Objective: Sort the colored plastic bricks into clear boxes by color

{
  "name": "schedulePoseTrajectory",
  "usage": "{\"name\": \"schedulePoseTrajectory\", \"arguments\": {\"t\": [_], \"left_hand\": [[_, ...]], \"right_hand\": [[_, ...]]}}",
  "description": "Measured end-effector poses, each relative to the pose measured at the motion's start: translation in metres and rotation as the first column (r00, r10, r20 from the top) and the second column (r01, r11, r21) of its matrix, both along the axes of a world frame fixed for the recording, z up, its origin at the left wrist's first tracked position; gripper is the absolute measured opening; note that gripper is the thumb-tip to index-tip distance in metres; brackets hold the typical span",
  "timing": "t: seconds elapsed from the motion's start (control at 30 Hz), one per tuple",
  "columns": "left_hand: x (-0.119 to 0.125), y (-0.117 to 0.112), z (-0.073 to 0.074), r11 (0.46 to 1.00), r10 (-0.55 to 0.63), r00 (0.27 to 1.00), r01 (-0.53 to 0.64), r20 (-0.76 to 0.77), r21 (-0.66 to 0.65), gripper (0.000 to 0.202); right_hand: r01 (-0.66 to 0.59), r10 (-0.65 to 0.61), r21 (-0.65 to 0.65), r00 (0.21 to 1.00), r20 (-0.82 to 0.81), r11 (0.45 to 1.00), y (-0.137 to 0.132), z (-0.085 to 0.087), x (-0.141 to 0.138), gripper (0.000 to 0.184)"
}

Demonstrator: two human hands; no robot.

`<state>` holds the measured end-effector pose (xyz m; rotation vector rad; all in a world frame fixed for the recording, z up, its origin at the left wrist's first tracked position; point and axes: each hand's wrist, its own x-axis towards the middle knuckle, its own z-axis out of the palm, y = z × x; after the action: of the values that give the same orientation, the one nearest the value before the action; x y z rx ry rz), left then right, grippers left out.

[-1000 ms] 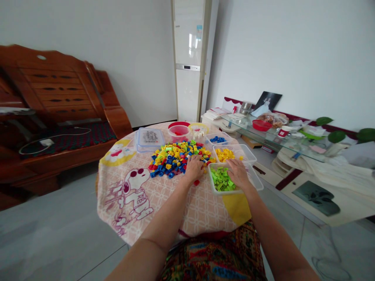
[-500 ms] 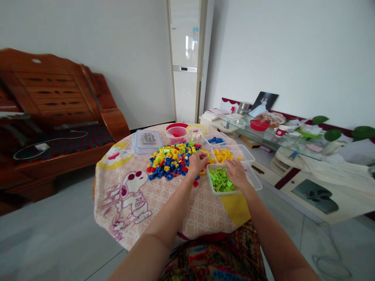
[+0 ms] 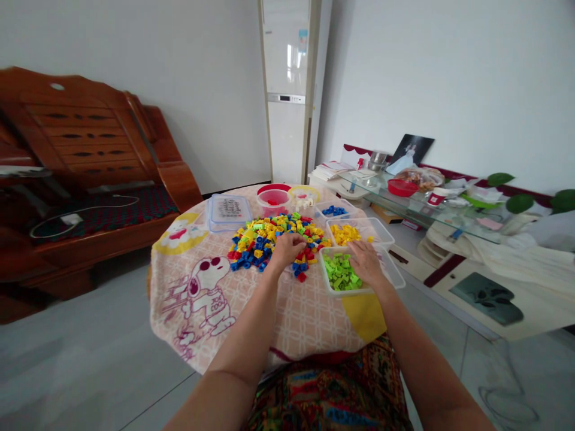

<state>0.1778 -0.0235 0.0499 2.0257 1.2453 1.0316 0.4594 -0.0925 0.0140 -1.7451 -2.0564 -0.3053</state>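
Note:
A mixed pile of toy building bricks (image 3: 256, 243), in yellow, blue, red and green, lies on the tablecloth. Over its near right part is my left hand (image 3: 286, 248), fingers bent together in a pinch; anything between the tips is too small to make out. My right hand (image 3: 366, 261) rests at the right side of a clear plastic box, fingers stretched out and partly over the green bricks (image 3: 339, 271) inside. Behind it another clear box holds yellow bricks (image 3: 344, 234). Farther back are blue bricks (image 3: 335, 211) in a third box.
A pink tub (image 3: 274, 203) with red bricks stands at the back, beside some white bricks (image 3: 303, 203). Left of it lies a box lid (image 3: 230, 211). A glass shelf (image 3: 420, 203) with clutter is to the right, a wooden bench (image 3: 90, 149) to the left.
My left hand has moved left over the pile, away from the boxes. My right hand stays by the green bricks, shifted slightly. The whole view has tilted a little.

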Motion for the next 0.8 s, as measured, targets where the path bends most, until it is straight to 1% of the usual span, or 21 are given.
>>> {"name": "schedulePoseTrajectory", "arguments": {"t": [0.07,0.17,0.23,0.3,0.37,0.43,0.5,0.63,0.73,0.8], "left_hand": [[-0.008,-0.008,0.004,1.000,-0.003,0.993,0.005,-0.115,0.022,0.017],[-0.005,-0.018,0.007,0.999,-0.040,0.961,0.046,-0.272,0.016,0.014],[0.001,-0.023,0.008,0.999,-0.044,0.914,0.039,-0.403,-0.020,0.010],[0.006,-0.027,0.010,0.999,-0.017,0.856,-0.003,-0.517,-0.037,0.008],[0.006,-0.029,0.012,0.999,0.021,0.808,-0.046,-0.588,-0.027,0.014],[0.002,-0.030,0.014,0.997,0.038,0.775,-0.072,-0.630,-0.029,0.026],[-0.004,-0.029,0.017,0.993,0.054,0.744,-0.107,-0.666,-0.039,0.032],[-0.007,-0.030,0.021,0.983,0.109,0.715,-0.183,-0.690,-0.034,0.024],[0.000,-0.033,0.022,0.980,0.112,0.704,-0.194,-0.701,-0.038,0.023],[0.006,-0.034,0.019,0.979,0.119,0.689,-0.201,-0.715,-0.031,0.024]], "right_hand": [[0.000,0.000,-0.004,1.000,0.007,1.000,0.000,0.000,0.000,0.053],[-0.009,0.009,-0.007,1.000,0.013,1.000,0.001,-0.001,0.002,0.052],[-0.023,0.023,0.001,1.000,0.009,1.000,0.001,-0.003,0.003,0.053],[-0.039,0.039,0.016,0.999,0.000,0.999,0.002,-0.005,0.005,0.053],[-0.045,0.046,0.029,0.999,-0.008,0.999,0.003,-0.006,0.005,0.052],[-0.044,0.045,0.033,0.999,-0.009,0.998,0.003,-0.007,0.005,0.051],[-0.045,0.045,0.032,0.999,-0.004,0.999,0.003,-0.006,0.005,0.051],[-0.042,0.042,0.031,0.999,-0.001,0.999,0.003,-0.004,0.004,0.051],[-0.031,0.031,0.017,1.000,0.005,0.999,0.002,-0.003,0.003,0.051],[-0.019,0.019,0.006,1.000,0.010,1.000,0.001,-0.002,0.002,0.051]]}}
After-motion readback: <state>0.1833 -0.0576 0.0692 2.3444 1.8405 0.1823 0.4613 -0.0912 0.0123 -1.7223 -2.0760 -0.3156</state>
